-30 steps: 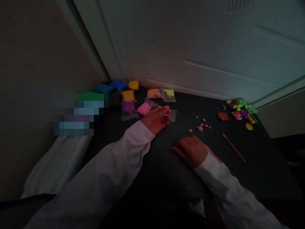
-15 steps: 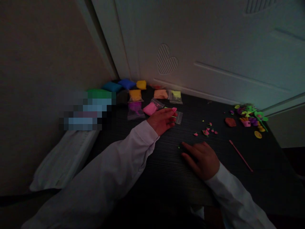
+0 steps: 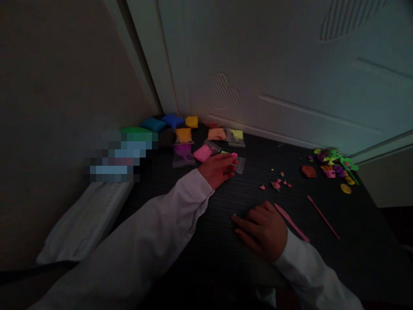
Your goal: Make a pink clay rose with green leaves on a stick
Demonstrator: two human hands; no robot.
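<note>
My left hand is raised over the far middle of the dark table, its fingers closed on a small pink clay piece at the fingertips. Nearer to me, my right hand rests low over the tabletop. Its index fingertip touches a tiny green clay bit; the thumb is apart from the index finger and the other fingers are curled. Beside its wrist lies a pink clay knife, partly hidden by the sleeve. Small pink-and-green clay buds are scattered beyond this hand.
Bags of coloured clay, among them a pink one and an orange one, line the back left. A thin pink stick tool lies at right. Behind it are a brown clay lump and colourful clay flowers. A white panel rises behind.
My right hand has shifted left and toward me, its index finger now on the green bit. The pink knife has come into view beside it. My left hand keeps the pink piece.
</note>
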